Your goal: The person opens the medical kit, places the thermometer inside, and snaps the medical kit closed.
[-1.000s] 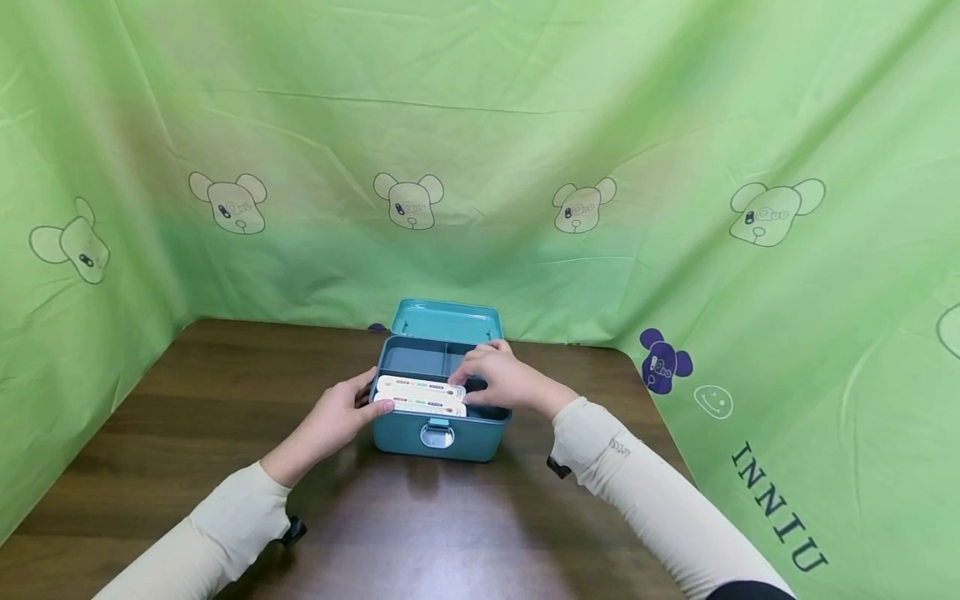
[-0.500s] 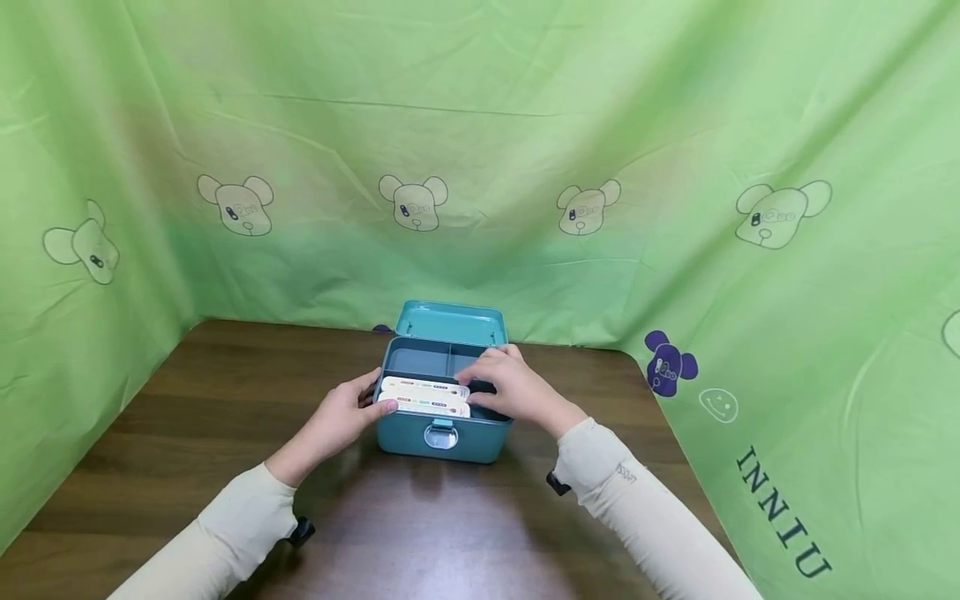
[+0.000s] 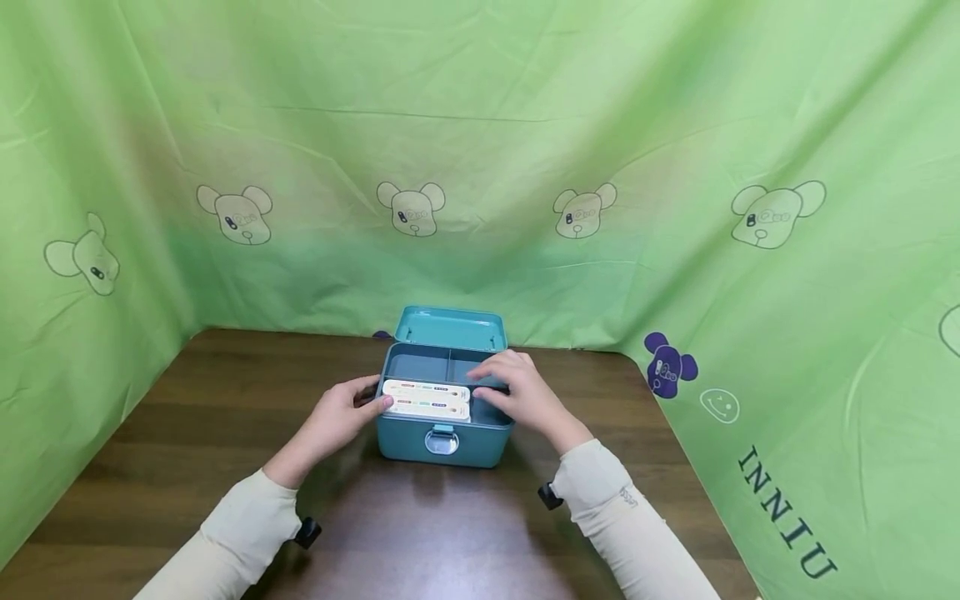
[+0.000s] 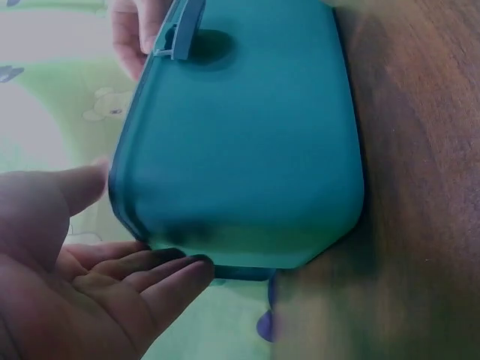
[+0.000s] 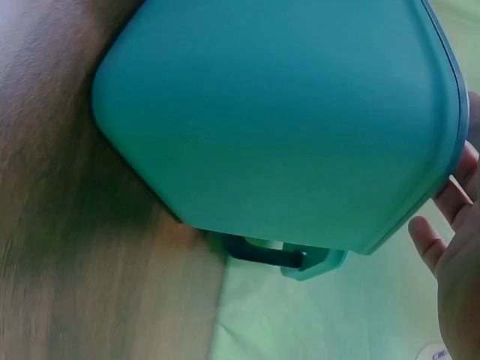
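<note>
A teal storage box (image 3: 405, 444) stands on the table with its lid (image 3: 450, 329) swung back. In its front part, on the left, two slim white packs with small coloured print lie one behind the other: a rear pack (image 3: 423, 390) and a front pack (image 3: 429, 410). My left hand (image 3: 341, 421) holds the box's left edge, thumb over the rim by the front pack and fingers against the outer side wall (image 4: 247, 240). Over the right part of the box hovers my right hand (image 3: 525, 396), fingers loosely bent and holding nothing, just right of the packs' ends.
A tray with a divider (image 3: 417, 364) fills the back of the box. The metal clasp (image 3: 442, 440) hangs at the front, and a handle (image 5: 262, 251) shows on the lid. Around the brown wooden table (image 3: 225, 450) hangs a green printed cloth (image 3: 495, 258).
My right fingers have come off the right ends of the white packs and drawn a little to the right. My left hand stays on the box's left edge. The view shifts slightly.
</note>
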Demonstrator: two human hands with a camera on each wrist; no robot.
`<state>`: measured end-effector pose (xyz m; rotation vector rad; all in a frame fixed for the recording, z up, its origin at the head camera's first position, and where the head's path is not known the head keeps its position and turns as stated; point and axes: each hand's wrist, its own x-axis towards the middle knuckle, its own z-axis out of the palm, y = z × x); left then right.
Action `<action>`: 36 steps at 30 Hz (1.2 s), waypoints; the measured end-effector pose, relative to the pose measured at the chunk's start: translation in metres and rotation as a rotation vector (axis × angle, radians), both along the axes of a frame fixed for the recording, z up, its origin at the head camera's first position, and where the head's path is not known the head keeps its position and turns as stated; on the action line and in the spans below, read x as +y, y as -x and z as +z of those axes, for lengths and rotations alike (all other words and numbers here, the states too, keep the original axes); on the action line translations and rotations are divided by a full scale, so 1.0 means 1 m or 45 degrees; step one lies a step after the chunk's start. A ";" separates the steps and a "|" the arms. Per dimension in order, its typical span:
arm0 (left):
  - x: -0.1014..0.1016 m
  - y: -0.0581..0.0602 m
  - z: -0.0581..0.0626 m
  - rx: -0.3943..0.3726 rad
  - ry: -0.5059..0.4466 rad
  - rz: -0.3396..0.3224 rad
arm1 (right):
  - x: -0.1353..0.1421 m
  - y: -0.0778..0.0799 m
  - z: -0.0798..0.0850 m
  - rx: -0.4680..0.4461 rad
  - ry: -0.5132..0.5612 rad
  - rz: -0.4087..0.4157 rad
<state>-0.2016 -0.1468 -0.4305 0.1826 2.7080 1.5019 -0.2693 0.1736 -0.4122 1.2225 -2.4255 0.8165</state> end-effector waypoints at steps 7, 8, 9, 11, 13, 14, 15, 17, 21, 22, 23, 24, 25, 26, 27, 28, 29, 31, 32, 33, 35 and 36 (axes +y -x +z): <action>-0.001 0.019 0.010 0.079 -0.009 0.046 | 0.009 0.007 -0.009 -0.030 0.162 -0.173; -0.001 0.023 0.011 0.081 -0.020 0.051 | 0.011 0.008 -0.010 -0.037 0.191 -0.205; -0.001 0.028 0.012 0.082 -0.032 0.061 | 0.013 0.009 -0.012 -0.053 0.226 -0.239; -0.002 0.037 0.011 0.076 -0.059 0.076 | 0.016 0.011 -0.014 -0.109 0.307 -0.307; -0.003 0.046 0.008 0.068 -0.074 0.093 | 0.018 0.013 -0.018 -0.226 0.400 -0.351; -0.004 0.050 0.006 0.061 -0.083 0.104 | 0.019 0.014 -0.019 -0.288 0.443 -0.369; -0.005 0.053 0.003 0.052 -0.091 0.118 | 0.019 0.016 -0.021 -0.352 0.482 -0.390; -0.005 0.060 -0.002 0.016 -0.125 0.124 | 0.020 0.021 -0.024 -0.464 0.553 -0.422; -0.003 0.078 -0.010 -0.061 -0.201 0.083 | 0.021 0.031 -0.028 -0.544 0.625 -0.494; -0.002 0.083 -0.012 -0.075 -0.228 0.070 | 0.022 0.033 -0.028 -0.546 0.621 -0.502; -0.001 0.087 -0.013 -0.083 -0.248 0.065 | 0.022 0.035 -0.029 -0.556 0.618 -0.507; -0.001 0.091 -0.014 -0.091 -0.266 0.070 | 0.022 0.036 -0.029 -0.563 0.605 -0.510; -0.001 0.094 -0.014 -0.098 -0.290 0.076 | 0.022 0.038 -0.030 -0.578 0.600 -0.507; -0.001 0.097 -0.015 -0.102 -0.307 0.080 | 0.022 0.039 -0.032 -0.596 0.596 -0.508; 0.000 0.099 -0.015 -0.109 -0.320 0.081 | 0.022 0.039 -0.034 -0.615 0.603 -0.508; 0.000 0.100 -0.015 -0.117 -0.328 0.084 | 0.022 0.039 -0.035 -0.634 0.622 -0.511; 0.000 0.101 -0.016 -0.125 -0.334 0.086 | 0.022 0.040 -0.037 -0.657 0.647 -0.520; 0.000 0.102 -0.016 -0.144 -0.345 0.085 | 0.021 0.039 -0.042 -0.711 0.709 -0.541; 0.000 0.102 -0.017 -0.153 -0.348 0.085 | 0.021 0.038 -0.044 -0.747 0.746 -0.553; 0.001 0.101 -0.018 -0.166 -0.361 0.090 | 0.020 0.038 -0.046 -0.782 0.783 -0.562; 0.001 0.100 -0.019 -0.186 -0.395 0.103 | 0.019 0.037 -0.050 -0.858 0.833 -0.582; 0.001 0.100 -0.019 -0.193 -0.413 0.108 | 0.018 0.037 -0.051 -0.898 0.855 -0.585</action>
